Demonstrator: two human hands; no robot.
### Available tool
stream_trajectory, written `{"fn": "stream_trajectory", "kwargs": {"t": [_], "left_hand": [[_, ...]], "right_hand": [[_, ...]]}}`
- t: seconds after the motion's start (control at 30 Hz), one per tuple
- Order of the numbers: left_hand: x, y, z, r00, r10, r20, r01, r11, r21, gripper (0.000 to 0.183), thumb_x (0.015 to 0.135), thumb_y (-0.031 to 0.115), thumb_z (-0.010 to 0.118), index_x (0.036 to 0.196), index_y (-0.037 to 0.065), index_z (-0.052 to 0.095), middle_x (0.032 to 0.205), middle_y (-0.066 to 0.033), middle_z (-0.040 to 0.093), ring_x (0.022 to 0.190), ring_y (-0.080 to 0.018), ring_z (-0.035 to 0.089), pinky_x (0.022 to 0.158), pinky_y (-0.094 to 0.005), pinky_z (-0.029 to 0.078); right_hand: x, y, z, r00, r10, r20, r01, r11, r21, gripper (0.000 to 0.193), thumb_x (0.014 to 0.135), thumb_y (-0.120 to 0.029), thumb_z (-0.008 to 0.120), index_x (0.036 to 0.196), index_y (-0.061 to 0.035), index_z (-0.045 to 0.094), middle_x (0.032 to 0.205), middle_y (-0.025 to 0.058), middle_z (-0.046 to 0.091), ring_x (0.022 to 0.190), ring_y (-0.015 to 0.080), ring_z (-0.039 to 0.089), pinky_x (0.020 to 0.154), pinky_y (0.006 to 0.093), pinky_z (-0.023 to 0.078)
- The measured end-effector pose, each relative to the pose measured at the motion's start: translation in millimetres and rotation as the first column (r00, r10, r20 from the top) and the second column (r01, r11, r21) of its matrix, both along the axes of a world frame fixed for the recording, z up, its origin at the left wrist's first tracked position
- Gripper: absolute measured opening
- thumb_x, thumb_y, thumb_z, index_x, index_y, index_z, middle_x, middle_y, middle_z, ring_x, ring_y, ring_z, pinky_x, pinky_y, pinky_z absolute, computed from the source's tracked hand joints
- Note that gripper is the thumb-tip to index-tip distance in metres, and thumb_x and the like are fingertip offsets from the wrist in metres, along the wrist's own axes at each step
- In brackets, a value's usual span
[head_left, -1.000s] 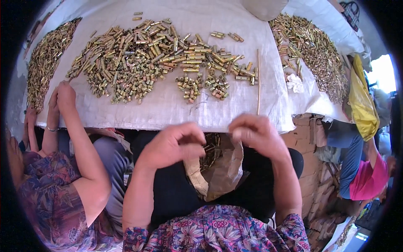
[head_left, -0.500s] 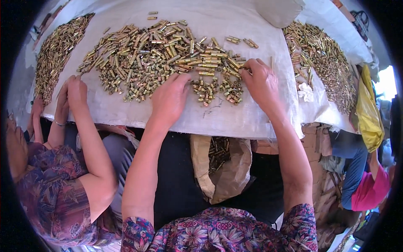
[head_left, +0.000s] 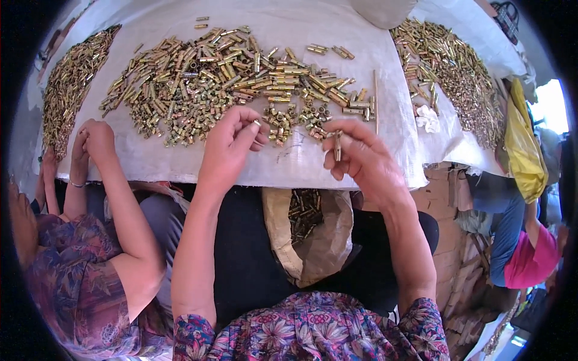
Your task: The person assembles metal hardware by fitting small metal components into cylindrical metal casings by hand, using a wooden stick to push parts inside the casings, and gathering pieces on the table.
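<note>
My left hand (head_left: 227, 143) is raised over the near edge of the pile, its thumb and forefinger pinching a small shiny metal nut-like piece (head_left: 257, 122). Across from it, my right hand (head_left: 372, 161) grips a slim brass-coloured metal sleeve (head_left: 338, 146), which stands nearly upright between thumb and fingers. The two hands are apart. Beyond them, a heap of long brass-coloured sleeves (head_left: 235, 63) is spread on the white cloth (head_left: 313, 159). Short nut-like pieces (head_left: 198, 111) lie along the heap's near side, with a few small clusters between my hands.
An open sack (head_left: 280, 240) with metal pieces inside stands between my legs, below the table edge. A thin stick (head_left: 376, 102) lies right of the heap. More metal piles flank it at left (head_left: 75, 84) and right (head_left: 451, 72). A co-worker's hands (head_left: 93, 141) are at the left.
Both hands have lifted off the pile and drawn back toward me. The right hand has brought a sleeve up with it; a small piece now shows in the left fingertips. The view has shifted slightly.
</note>
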State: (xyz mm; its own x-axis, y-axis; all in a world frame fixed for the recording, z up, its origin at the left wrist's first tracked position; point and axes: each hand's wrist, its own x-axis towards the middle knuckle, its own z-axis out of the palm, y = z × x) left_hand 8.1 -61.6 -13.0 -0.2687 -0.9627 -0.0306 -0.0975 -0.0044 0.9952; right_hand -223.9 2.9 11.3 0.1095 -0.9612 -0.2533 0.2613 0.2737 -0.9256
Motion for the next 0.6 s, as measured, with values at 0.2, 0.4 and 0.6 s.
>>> {"fn": "stream_trajectory", "kwargs": {"t": [0.2, 0.4, 0.6], "left_hand": [[-11, 46, 10, 0.976, -0.103, -0.193, 0.136, 0.976, 0.17, 0.024, 0.093, 0.006, 0.051, 0.117, 0.0, 0.055, 0.09, -0.0049, 0.062, 0.081, -0.0098, 0.06, 0.071, -0.0248, 0.051], [-21, 68, 8, 0.894, -0.167, -0.416, 0.287, 0.925, 0.247, 0.011, 0.091, 0.01, 0.061, 0.097, 0.003, 0.056, 0.084, -0.0028, 0.063, 0.07, -0.0085, 0.061, 0.064, -0.0216, 0.05], [-22, 73, 7, 0.87, -0.211, -0.446, 0.352, 0.899, 0.262, 0.013, 0.09, 0.013, 0.063, 0.097, 0.003, 0.057, 0.079, -0.0023, 0.062, 0.068, -0.0075, 0.06, 0.062, -0.0214, 0.05]], "right_hand": [[-1, 31, -12, 0.993, 0.048, -0.104, -0.051, 0.998, -0.035, 0.027, 0.091, -0.002, 0.054, 0.117, -0.0023, 0.056, 0.089, 0.0042, 0.062, 0.072, 0.008, 0.054, 0.064, 0.0226, 0.044], [5, 48, -13, 0.983, -0.01, -0.181, -0.01, 0.994, -0.111, 0.013, 0.088, -0.004, 0.063, 0.1, -0.0001, 0.063, 0.078, 0.0008, 0.061, 0.066, 0.007, 0.053, 0.061, 0.0218, 0.044], [14, 55, -14, 0.985, -0.025, -0.169, -0.003, 0.987, -0.163, 0.01, 0.088, -0.006, 0.064, 0.095, 0.0006, 0.064, 0.074, 0.0012, 0.06, 0.064, 0.0074, 0.054, 0.06, 0.0217, 0.045]]}}
